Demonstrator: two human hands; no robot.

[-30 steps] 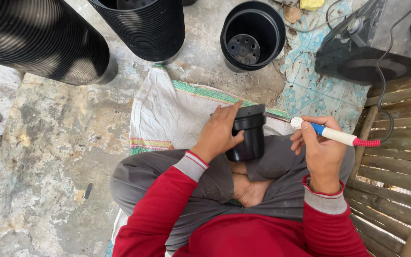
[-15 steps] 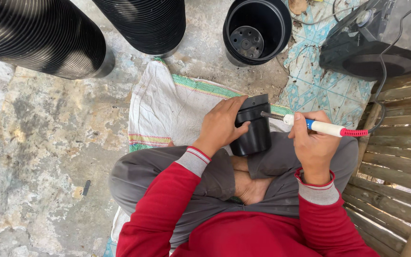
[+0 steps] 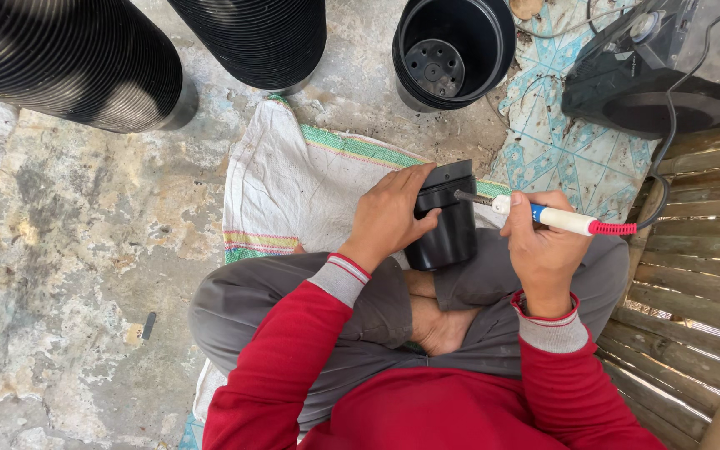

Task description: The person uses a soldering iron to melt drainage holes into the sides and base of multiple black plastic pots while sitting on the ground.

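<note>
A small black plastic plant pot (image 3: 447, 218) rests on its side over the lap of a person seated cross-legged, its rim turned away from the body and its base pointing back toward the knees. The left hand (image 3: 393, 212) wraps over the pot from the left, fingers curled across the top and thumb pressed to the near wall, gripping it firmly. The right hand (image 3: 543, 246) is closed around a pen-shaped soldering tool with a white barrel, blue band and red tail (image 3: 556, 218), held level, its thin metal tip touching the pot's upper right edge near the rim. A dark cord (image 3: 664, 158) runs from the tool's red end up toward a black machine casing (image 3: 668, 79) that sits on patterned blue-and-white tiles (image 3: 543, 142).

The person wears a red long-sleeved top with grey cuffs and grey trousers, one bare foot tucked between the legs. Beneath them lies a white woven sack with green and pink border stripes (image 3: 293, 179), spread over a worn, stained concrete floor (image 3: 68, 250). A larger black plastic pot (image 3: 453, 52) stands upright just beyond the sack, open and showing its perforated bottom. Two long stacks of nested black pots (image 3: 68, 58) lie at the top left. Weathered bamboo slats (image 3: 702, 275) fill the right edge.
</note>
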